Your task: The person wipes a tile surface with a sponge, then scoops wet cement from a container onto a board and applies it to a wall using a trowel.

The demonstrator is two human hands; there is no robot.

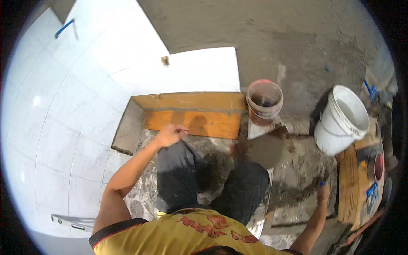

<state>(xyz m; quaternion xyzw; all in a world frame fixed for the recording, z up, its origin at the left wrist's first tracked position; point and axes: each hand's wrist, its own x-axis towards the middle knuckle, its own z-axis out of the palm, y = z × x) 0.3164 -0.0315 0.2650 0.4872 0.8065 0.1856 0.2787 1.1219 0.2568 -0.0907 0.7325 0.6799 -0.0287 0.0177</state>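
Floor: grey;
Wall: white-tiled;
White bucket: beyond right hand;
Left hand: grip unclear;
Right hand: gripping blue-handled tool

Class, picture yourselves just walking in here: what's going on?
Someone in a yellow shirt is working beside white wall tiles. Their right hand grips a small tool with a blue part, too unclear to identify. The left hand is over the left knee, near an orange-brown board; whether it holds anything is unclear. A reddish pail and a larger white bucket stand ahead, toward the right.
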